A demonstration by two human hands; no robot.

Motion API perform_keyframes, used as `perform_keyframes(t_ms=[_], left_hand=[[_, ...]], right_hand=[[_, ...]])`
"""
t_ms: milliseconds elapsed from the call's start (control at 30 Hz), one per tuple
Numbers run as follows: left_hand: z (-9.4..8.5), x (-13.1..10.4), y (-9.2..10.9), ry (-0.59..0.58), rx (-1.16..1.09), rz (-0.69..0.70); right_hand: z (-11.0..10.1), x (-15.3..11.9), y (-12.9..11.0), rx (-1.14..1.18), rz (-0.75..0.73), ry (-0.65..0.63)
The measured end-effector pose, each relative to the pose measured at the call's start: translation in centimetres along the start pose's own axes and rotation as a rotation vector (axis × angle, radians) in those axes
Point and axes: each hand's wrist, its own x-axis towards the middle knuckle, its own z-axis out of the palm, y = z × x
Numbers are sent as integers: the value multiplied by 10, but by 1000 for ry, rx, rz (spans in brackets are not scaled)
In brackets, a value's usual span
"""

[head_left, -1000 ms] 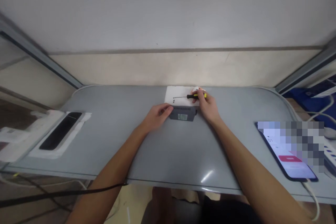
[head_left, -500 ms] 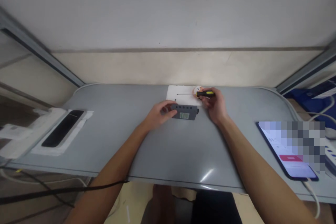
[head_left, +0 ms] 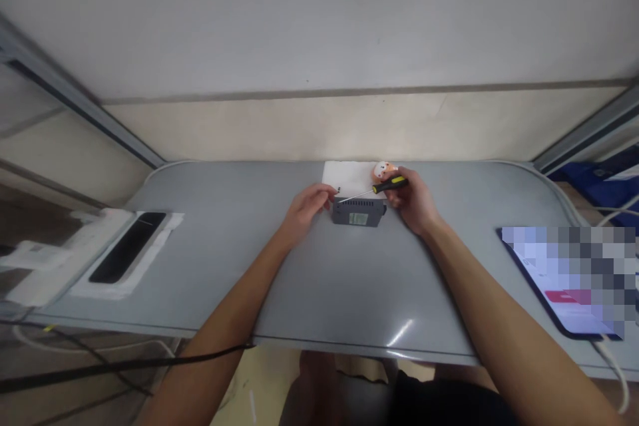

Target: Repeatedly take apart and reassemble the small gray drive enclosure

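My right hand [head_left: 412, 203] grips a screwdriver [head_left: 392, 184] with a black and yellow handle. Its thin shaft points left, the tip at the upper left corner of a dark grey vented box [head_left: 357, 214] with a pale label. At that same corner, the fingers of my left hand [head_left: 309, 208] are drawn together close to the tip; anything between them is too small to make out. Behind the box lies a white sheet [head_left: 349, 176] with small dark bits [head_left: 339, 189] near its left side. A round orange and white object [head_left: 382, 170] sits by my right fingers.
A black phone [head_left: 128, 247] rests on white material at the left. Another phone [head_left: 559, 286], lit and plugged into a white cable [head_left: 612, 366], lies at the right. A black cable [head_left: 150, 363] crosses below the front edge of the grey table [head_left: 349, 293].
My left hand has let go of the box's left side and brought its fingers to the screwdriver tip. The tip has swung down from above the white sheet to the box's corner.
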Motion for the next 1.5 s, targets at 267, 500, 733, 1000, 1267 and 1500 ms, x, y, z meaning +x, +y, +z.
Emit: perform_keyframes(t_ms=[267,500,733,1000,1267,1500], left_hand=[[7,-3,2,-29,123,20],[5,-1,-2,-29,135,19],[7,-3,7,-67,183,11],[11,-3,11,-51,102,19],[13,0,10,-55,120,-16],[15,-1,18,-41,194,-48]], right_hand=[[4,-3,-4,-40,-22,-29],[5,-4,-5,-54,-18,-32],[5,-3,-4,-96,-18,-55],[6,-4,-5,-75,-1,-52],[1,2,-2,28,-34,75],[4,9,9,-60,-57,266]])
